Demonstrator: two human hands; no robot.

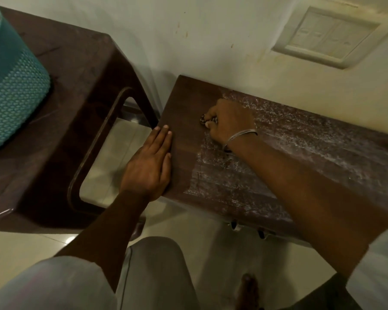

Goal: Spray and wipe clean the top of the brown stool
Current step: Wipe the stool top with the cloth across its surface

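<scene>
The brown stool (184,104) stands against the wall, its flat top covered on the right and middle with white streaky foam or dust; the left strip looks clean and dark. My right hand (230,121) rests on the top near the middle, fingers closed around a small patterned cloth (203,120), of which only a bit shows. A thin bangle circles that wrist. My left hand (150,163) lies flat, fingers together, on the stool's left edge. No spray bottle is in view.
A taller dark brown plastic stool (81,74) stands close on the left, carrying a teal woven basket (11,92). A switch plate (327,36) sits on the cream wall behind. Pale tiled floor (206,253), my knee and a bare foot are below.
</scene>
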